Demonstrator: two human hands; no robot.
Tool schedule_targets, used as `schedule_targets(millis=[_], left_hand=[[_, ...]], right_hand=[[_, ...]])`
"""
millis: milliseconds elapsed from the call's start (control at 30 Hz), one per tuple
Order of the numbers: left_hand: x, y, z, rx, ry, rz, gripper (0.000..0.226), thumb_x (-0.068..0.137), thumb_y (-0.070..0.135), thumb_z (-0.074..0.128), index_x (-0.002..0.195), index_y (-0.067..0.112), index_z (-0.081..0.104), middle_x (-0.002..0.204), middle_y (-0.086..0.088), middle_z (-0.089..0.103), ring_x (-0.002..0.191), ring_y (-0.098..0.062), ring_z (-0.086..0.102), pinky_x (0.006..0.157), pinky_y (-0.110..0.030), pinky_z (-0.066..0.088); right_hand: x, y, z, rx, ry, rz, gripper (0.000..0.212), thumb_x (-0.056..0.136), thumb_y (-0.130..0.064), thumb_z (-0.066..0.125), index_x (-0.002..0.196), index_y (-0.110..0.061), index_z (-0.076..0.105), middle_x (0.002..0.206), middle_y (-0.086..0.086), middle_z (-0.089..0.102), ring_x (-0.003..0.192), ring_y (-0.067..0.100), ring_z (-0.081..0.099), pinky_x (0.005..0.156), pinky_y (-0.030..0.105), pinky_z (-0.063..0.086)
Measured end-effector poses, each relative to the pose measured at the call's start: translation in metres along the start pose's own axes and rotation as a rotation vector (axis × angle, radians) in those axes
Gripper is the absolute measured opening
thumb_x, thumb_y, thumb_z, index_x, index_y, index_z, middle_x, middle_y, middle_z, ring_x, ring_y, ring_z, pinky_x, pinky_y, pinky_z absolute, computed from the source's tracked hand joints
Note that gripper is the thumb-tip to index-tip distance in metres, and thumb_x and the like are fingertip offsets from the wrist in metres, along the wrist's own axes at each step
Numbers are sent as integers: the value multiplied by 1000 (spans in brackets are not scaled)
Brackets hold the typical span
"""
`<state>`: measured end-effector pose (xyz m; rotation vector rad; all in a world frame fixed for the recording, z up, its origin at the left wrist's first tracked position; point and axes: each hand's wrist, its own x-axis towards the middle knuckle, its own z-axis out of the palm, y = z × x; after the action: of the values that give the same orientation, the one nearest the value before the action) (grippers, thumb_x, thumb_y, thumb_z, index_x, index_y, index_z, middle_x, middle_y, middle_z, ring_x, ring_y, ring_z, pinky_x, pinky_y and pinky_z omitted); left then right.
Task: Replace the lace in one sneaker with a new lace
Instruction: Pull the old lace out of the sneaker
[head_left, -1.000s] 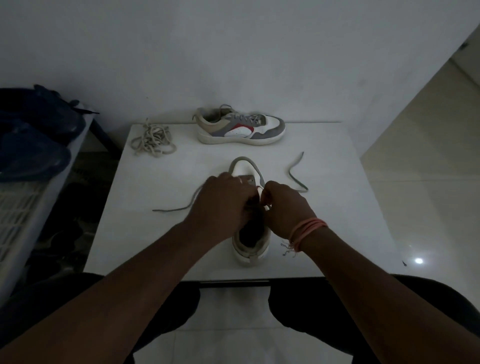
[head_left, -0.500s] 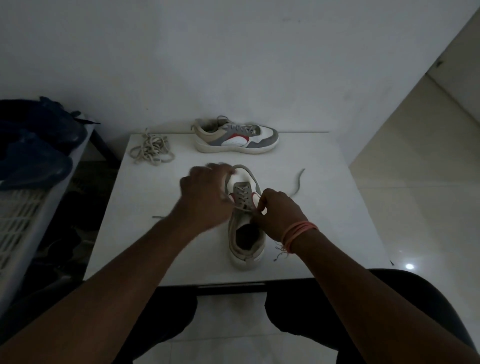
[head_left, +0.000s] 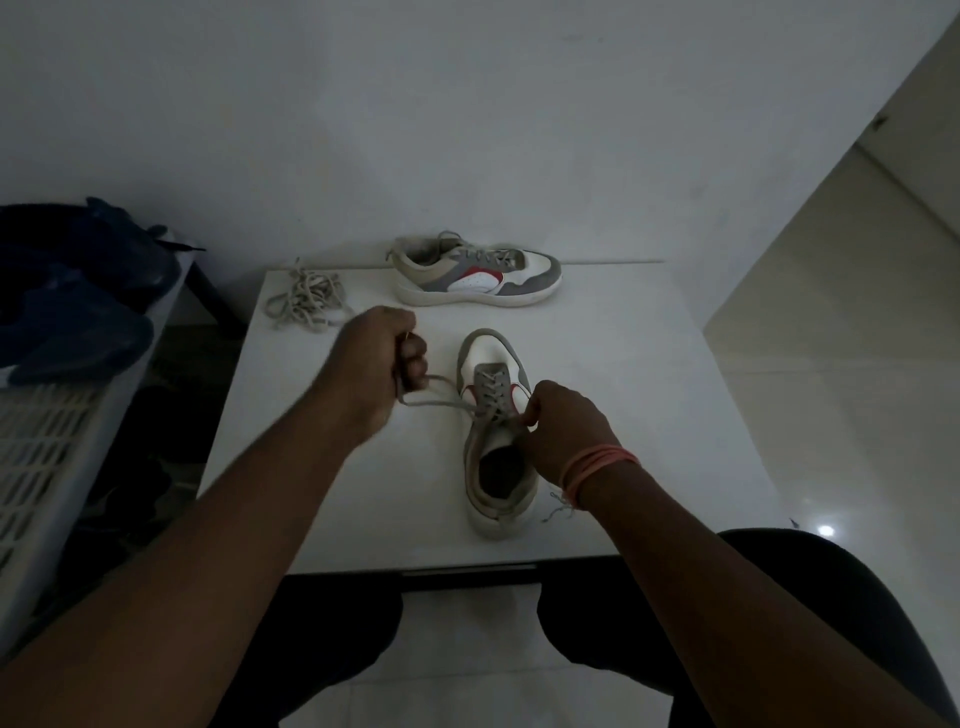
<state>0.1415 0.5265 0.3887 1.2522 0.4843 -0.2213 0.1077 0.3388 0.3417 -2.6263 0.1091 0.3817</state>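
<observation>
I had the sneaker (head_left: 496, 436) lying on the white worktop (head_left: 649, 395) with its toe pointing away from me and the heel toward my lap, so the eyelets ran straight out between my hands. My left hand (head_left: 379, 371) was closed in a fist around the grey lace (head_left: 441, 397), held out to the left of the shoe and a little beyond it; the lace ran from that fist across to the eyelets, which I judge was a pull to draw slack through. My right hand (head_left: 563, 428) was curled at the right edge of the tongue, fingertips pinching there, seemingly to steady the shoe against the pull; whether it had the lace's other end or only the shoe's edge I could not tell.

Beyond my left hand lay a loose bundle of pale lace (head_left: 306, 304), set aside out of the way. Beyond both hands the second sneaker (head_left: 478, 273) lay sideways against the wall, still laced.

I could read no brand, label or writing anywhere; the light was too dim.
</observation>
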Motion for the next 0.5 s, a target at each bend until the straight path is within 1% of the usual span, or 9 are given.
schedule_targets(millis=[33, 67, 133, 167, 233, 333, 400, 433, 500], left_hand=[[-1, -6, 1, 263, 33, 47, 19, 101, 17, 47, 82, 16, 48, 61, -2, 48, 43, -12, 40, 49, -22, 32], [-2, -16, 1, 604, 28, 147, 14, 99, 26, 56, 88, 17, 53, 65, -1, 53, 44, -11, 42, 50, -22, 31], [-10, -35, 5, 1217, -89, 423, 23, 90, 42, 70, 106, 28, 60, 81, 3, 65, 61, -8, 58, 57, -23, 37], [-14, -42, 8, 1433, -164, 528, 33, 87, 46, 72, 116, 33, 61, 94, 4, 68, 77, -10, 64, 64, -23, 39], [-19, -46, 14, 1644, -180, 701, 37, 90, 49, 68, 124, 35, 64, 114, 5, 67, 97, -14, 66, 73, -20, 37], [-19, -45, 17, 1685, -193, 804, 29, 95, 46, 60, 119, 36, 71, 113, 7, 67, 99, -14, 65, 73, -19, 35], [-13, -41, 18, 1529, -160, 791, 15, 92, 33, 65, 101, 32, 76, 102, 5, 70, 90, -12, 63, 74, -23, 45], [-9, -38, 16, 1325, -139, 706, 11, 91, 23, 66, 90, 29, 74, 99, 5, 71, 89, -11, 64, 77, -27, 51], [-1, -27, 11, 645, -155, 336, 22, 95, 7, 57, 81, 21, 65, 97, 2, 73, 94, -16, 69, 79, -32, 56]], right_hand=[[1, -1, -1, -17, -10, -9, 21, 99, -27, 53, 112, -11, 59, 113, 11, 65, 103, 29, 61, 88, 38, 49], [3, -3, -2, -33, -22, -18, 20, 99, -26, 53, 111, -10, 59, 112, 11, 65, 103, 29, 61, 87, 37, 48], [6, -6, -4, -62, -51, -32, 17, 97, -24, 57, 107, -10, 58, 109, 10, 65, 96, 27, 59, 82, 33, 46], [7, -7, -5, -75, -66, -39, 15, 96, -24, 58, 105, -11, 57, 108, 10, 65, 92, 26, 58, 81, 32, 46], [10, -7, -6, -86, -79, -50, 15, 96, -24, 59, 102, -11, 57, 105, 10, 65, 94, 27, 61, 81, 33, 47], [11, -4, -8, -68, -101, -42, 19, 95, -27, 61, 104, -10, 60, 107, 10, 65, 98, 28, 62, 85, 35, 50], [13, 1, -10, -45, -108, -38, 21, 94, -27, 62, 106, -10, 62, 109, 10, 65, 97, 28, 61, 85, 35, 50], [13, 2, -11, -37, -113, -40, 22, 93, -27, 64, 107, -10, 62, 110, 9, 64, 96, 27, 61, 84, 34, 50], [14, 5, -12, -37, -135, -41, 26, 89, -26, 70, 108, -10, 62, 110, 9, 64, 95, 25, 59, 80, 32, 48]])
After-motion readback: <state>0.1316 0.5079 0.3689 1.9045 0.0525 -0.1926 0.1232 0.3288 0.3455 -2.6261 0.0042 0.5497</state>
